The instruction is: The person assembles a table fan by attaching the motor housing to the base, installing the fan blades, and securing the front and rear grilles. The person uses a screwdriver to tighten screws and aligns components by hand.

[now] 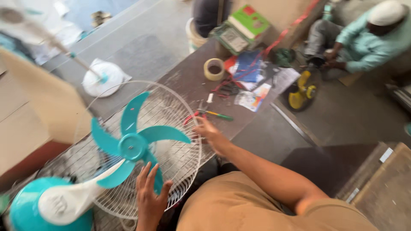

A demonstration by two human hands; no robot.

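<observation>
A fan lies on the brown table [195, 79] with its teal blades [132, 143] facing up inside a white wire guard [182, 160]. The fan's white motor housing [68, 199] and teal base [21, 211] are at the lower left. My left hand [150, 194] rests open on the guard, fingers spread against a lower blade. My right hand [209, 132] reaches over the guard's right rim, fingers apart, holding nothing. Just beyond it lie red-handled pliers [192, 116] and a green-handled screwdriver [220, 115].
A roll of tape [214, 69], blue and printed packets [248, 68] and stacked boxes [242, 25] sit at the table's far end. Another person [364, 38] sits on the floor at the upper right beside a yellow motor part [302, 90]. A white round fan base [102, 78] lies on the floor.
</observation>
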